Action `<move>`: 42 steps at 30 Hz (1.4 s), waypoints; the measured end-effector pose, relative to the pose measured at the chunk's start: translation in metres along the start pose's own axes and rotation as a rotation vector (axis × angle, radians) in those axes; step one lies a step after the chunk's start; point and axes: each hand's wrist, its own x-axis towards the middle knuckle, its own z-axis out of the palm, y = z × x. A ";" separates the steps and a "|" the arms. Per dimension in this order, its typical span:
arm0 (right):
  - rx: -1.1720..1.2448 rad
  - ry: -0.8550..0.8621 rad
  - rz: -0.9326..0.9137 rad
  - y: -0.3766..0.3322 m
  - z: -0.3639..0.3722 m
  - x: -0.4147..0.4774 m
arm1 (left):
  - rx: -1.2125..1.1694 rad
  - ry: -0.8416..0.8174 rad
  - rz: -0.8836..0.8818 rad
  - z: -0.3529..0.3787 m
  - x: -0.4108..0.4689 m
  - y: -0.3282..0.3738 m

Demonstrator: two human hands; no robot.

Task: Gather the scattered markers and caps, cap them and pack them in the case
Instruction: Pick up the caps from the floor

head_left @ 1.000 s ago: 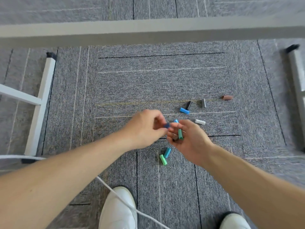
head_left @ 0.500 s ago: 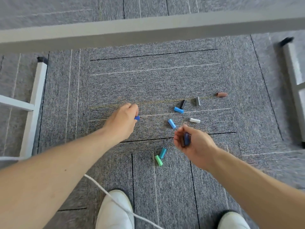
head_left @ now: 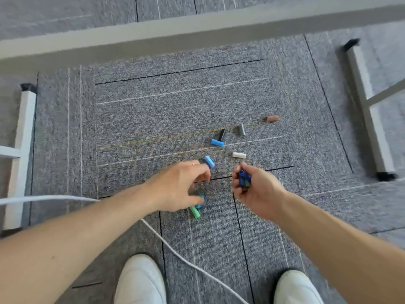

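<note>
Several marker caps lie scattered on the grey carpet: a light blue cap [head_left: 209, 161], a blue cap [head_left: 217, 143], a black cap [head_left: 222, 134], a grey cap [head_left: 241, 129], a brown cap [head_left: 272, 118] and a white cap [head_left: 238, 154]. My left hand [head_left: 179, 186] hovers with loosely curled fingers over a teal cap [head_left: 200, 199] and a green cap [head_left: 194, 212], partly hiding the teal one. I see nothing in its fingers. My right hand [head_left: 258, 191] grips dark blue caps [head_left: 244, 178]. No case or marker bodies are in view.
White table legs [head_left: 20, 154] stand at the left and grey ones [head_left: 368, 119] at the right. A table edge [head_left: 197, 29] crosses the top. A white cable [head_left: 171, 249] runs over the carpet between my white shoes [head_left: 140, 279].
My left hand swung from the left, where it pinched a blue cap, to above the teal and green caps. The right hand stays put, gripping the dark blue caps.
</note>
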 end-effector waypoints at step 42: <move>0.129 -0.025 -0.025 0.011 -0.031 0.008 | 0.079 0.211 -0.056 0.034 0.026 0.034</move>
